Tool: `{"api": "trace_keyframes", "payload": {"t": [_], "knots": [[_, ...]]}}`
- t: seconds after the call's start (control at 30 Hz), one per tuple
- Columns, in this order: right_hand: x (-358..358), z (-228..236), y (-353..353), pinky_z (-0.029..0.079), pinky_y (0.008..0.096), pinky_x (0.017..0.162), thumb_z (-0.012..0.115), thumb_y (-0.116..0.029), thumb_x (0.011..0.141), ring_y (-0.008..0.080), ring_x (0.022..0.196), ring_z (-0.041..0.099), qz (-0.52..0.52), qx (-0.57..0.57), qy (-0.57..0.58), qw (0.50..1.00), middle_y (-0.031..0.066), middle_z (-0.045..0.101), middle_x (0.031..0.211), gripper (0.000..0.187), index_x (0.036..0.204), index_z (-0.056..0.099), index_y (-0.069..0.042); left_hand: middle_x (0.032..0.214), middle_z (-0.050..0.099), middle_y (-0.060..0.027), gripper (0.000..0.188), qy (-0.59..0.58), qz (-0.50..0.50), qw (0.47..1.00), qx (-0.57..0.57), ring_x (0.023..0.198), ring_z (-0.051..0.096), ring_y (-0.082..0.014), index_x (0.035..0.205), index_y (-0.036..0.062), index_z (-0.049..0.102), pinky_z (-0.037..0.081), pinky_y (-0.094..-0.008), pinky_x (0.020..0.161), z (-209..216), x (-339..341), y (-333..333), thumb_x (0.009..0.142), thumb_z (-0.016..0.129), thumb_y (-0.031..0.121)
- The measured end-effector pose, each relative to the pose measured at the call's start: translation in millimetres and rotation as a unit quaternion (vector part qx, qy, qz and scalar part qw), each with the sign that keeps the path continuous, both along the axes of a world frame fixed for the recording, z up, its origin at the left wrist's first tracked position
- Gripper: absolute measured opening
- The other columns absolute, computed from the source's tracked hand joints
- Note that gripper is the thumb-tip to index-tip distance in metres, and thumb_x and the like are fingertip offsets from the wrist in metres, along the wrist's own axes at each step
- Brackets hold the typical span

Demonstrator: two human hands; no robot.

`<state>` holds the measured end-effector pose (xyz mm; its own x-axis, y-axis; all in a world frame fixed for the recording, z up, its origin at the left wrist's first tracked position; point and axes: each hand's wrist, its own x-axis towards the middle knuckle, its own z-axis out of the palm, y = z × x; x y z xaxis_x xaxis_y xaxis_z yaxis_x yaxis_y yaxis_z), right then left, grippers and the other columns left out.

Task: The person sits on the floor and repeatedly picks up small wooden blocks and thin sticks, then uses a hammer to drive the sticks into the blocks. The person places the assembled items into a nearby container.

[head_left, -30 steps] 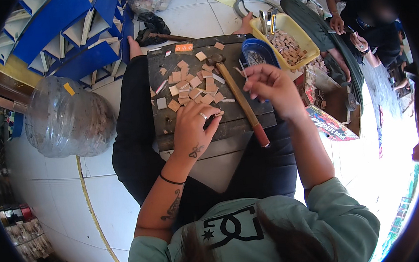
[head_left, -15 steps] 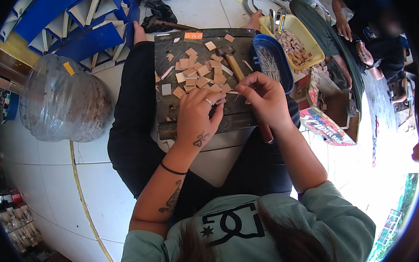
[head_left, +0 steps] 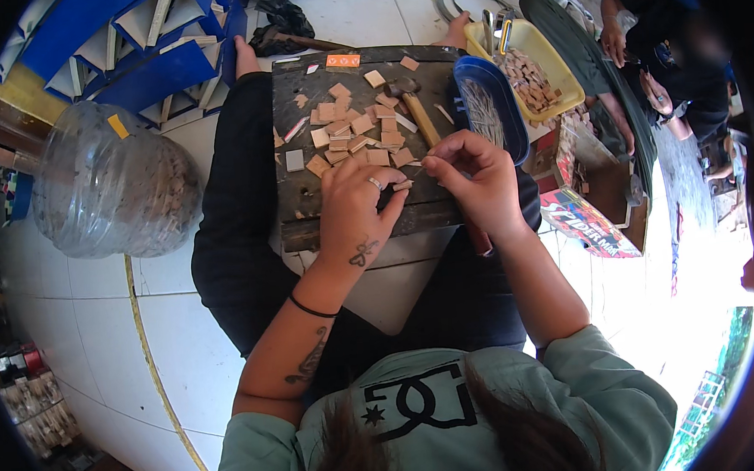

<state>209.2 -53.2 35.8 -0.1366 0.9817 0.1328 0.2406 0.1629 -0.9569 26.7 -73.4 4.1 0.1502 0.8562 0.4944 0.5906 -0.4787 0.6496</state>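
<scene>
My left hand (head_left: 362,197) is closed over the near part of a dark wooden board (head_left: 332,211), pinching a small wooden piece (head_left: 403,185) between thumb and fingers. Just to its right, my right hand (head_left: 481,177) is closed, with thumb and forefinger pressed around what looks like a thin nail, mostly hidden by the fingertips. Small flat wooden squares (head_left: 357,126) lie in a loose heap beyond my left hand. A hammer (head_left: 422,117) rests with its head among them, and its handle passes under my right hand.
A blue tray of thin nails (head_left: 483,112) stands at the board's right edge. Behind it is a yellow basin (head_left: 557,69) with wooden pieces and tools. An open cardboard box (head_left: 592,222) sits right, a large clear plastic container (head_left: 115,187) left. Other people (head_left: 678,70) are at far right.
My left thumb has shifted a little, so more of the wooden piece shows. My right fingertips have moved slightly left and up. The board appears slightly further left in the view.
</scene>
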Motion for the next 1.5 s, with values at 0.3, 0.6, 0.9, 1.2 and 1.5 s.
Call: {"api": "trace_keyframes", "payload": {"t": [0.3,0.6,0.9,1.2,1.5], "knots": [[-7,6,-2,0.052,0.0232,0.072,0.073,-0.004,0.084,0.0067,0.075,0.064,0.011,0.044,-0.068,0.997,0.0021,0.068,0.080,0.008,0.086,0.066,0.000,0.083,0.069,-0.0006,0.016,0.002,0.011,1.000,-0.010,0.081,0.060,-0.0204,0.087,0.0097,0.071,0.039,-0.0355,0.081,-3,2,4,0.073,0.080,0.011],[-11,7,-1,0.051,0.0235,0.066,0.073,-0.002,0.082,0.0080,0.070,0.064,0.032,0.076,-0.111,0.990,0.0040,0.068,0.076,0.008,0.086,0.067,0.001,0.083,0.071,-0.0013,0.015,0.012,0.016,1.000,-0.010,0.082,0.060,-0.0213,0.085,0.0096,0.072,0.039,-0.0356,0.081,-2,1,3,0.073,0.080,0.013],[-12,11,-3,0.051,0.0243,0.064,0.073,-0.002,0.081,0.0097,0.069,0.065,0.040,0.097,-0.137,0.985,0.0057,0.068,0.075,0.009,0.085,0.066,0.002,0.080,0.068,-0.0025,0.010,-0.002,0.015,1.000,-0.022,0.086,0.058,-0.0230,0.083,0.0091,0.072,0.038,-0.0378,0.086,-3,3,2,0.074,0.077,0.013],[-12,12,-2,0.052,0.0247,0.064,0.073,-0.002,0.081,0.0107,0.069,0.066,0.044,0.107,-0.150,0.982,0.0066,0.068,0.075,0.009,0.085,0.066,0.002,0.077,0.066,-0.0023,0.010,-0.006,0.014,1.000,-0.022,0.084,0.057,-0.0232,0.081,0.0094,0.072,0.039,-0.0381,0.085,-3,3,2,0.074,0.077,0.013],[-12,15,0,0.054,0.0294,0.061,0.070,-0.001,0.081,0.0210,0.067,0.069,0.066,0.135,-0.166,0.975,0.0118,0.068,0.077,0.009,0.087,0.064,0.000,0.077,0.067,-0.0021,0.010,-0.005,0.014,1.000,-0.022,0.084,0.058,-0.0229,0.081,0.0093,0.072,0.038,-0.0380,0.085,-4,3,2,0.073,0.077,0.013]]}}
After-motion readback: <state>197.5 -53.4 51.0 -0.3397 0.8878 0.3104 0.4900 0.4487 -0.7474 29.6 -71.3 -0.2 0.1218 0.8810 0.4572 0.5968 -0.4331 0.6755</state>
